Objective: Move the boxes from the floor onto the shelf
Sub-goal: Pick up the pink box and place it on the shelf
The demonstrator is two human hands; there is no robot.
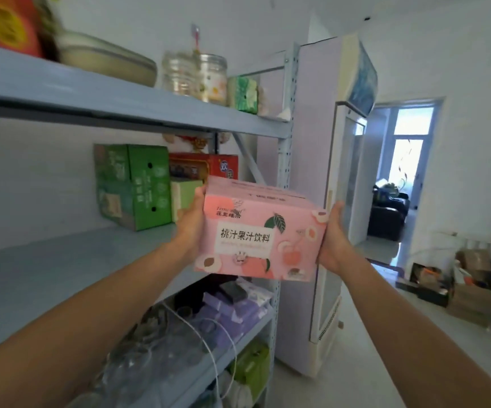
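Two bare hands are holding a pink box (260, 231) up in the air in front of a grey shelf (62, 266). The left hand (191, 222) is pressing flat against the box's left side, and the right hand (334, 234) is pressing against its right side, with the thumb lying along the front edge. Both arms are reaching out straight from the bottom corners of the view. The box is tilting slightly, its printed front facing the camera, and it is showing peaches, leaves and dark lettering on a white label. It is hanging just beyond the front edge of the middle board, touching nothing but the hands.

On that middle board, a green box (138, 187) is standing near the back wall, with a red box (206, 166) and a small pale green box (184, 195) just beside it to the right; the pink box is partly covering them. The board's left part is lying bare. On the board above, glass jars (197, 75) and a wide bowl (106, 57) are sitting side by side. Below, purple packs (232, 310) and clear glassware (150, 348) are filling the lower board. A tall fridge (326, 201) is standing just right of the shelf, and an open doorway (400, 172) is showing behind it.
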